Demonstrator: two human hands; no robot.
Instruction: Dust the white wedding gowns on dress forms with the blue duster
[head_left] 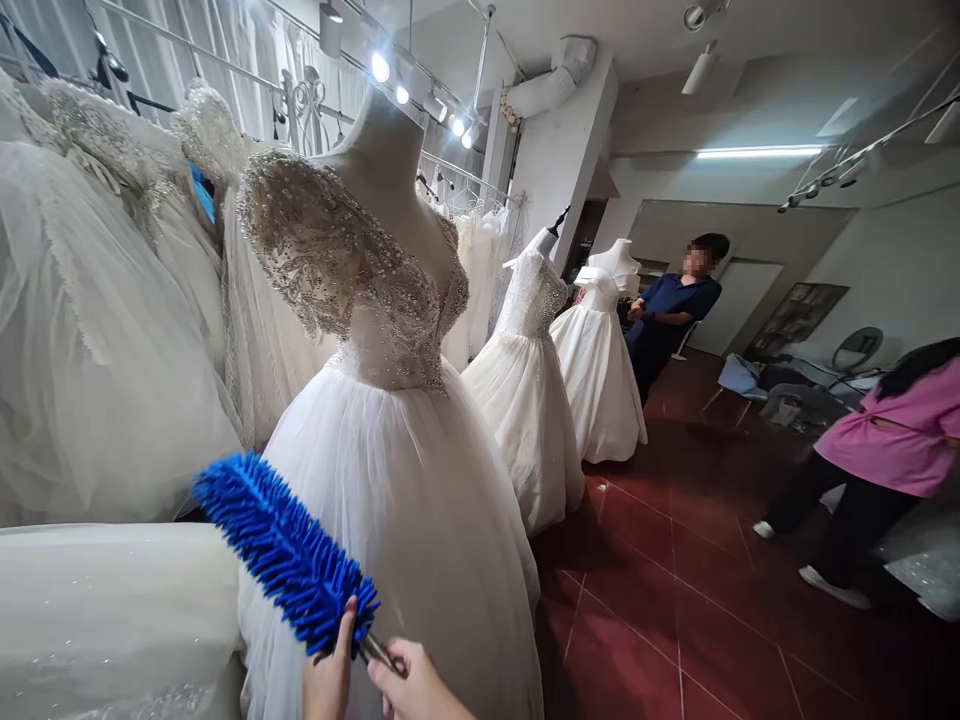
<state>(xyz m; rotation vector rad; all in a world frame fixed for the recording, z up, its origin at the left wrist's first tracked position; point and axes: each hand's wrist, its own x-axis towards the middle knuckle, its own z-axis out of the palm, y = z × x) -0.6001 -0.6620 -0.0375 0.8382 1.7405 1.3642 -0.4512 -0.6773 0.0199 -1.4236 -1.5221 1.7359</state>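
Note:
A blue microfiber duster [281, 545] with shaggy strands slants across the lower left, its head pointing up and left. My right hand [411, 682] is closed around its metal-looking handle [379, 655]. My left hand [335, 655] is at the lower end of the fluffy head, closed on it, with some fingers hidden behind the strands. Just beyond the duster stands a white wedding dress [390, 470] on a mannequin [382, 150], with a beaded bodice, puffed sheer sleeves and a full tulle skirt.
More gowns [112, 300] hang along the left, and two dressed mannequins [529, 380] stand farther back. A person in dark blue [675, 300] is beyond them; another in a pink top [892, 440] is at right. Red floor tiles [675, 580] run between. A pale sparkly fabric [112, 610] lies lower left.

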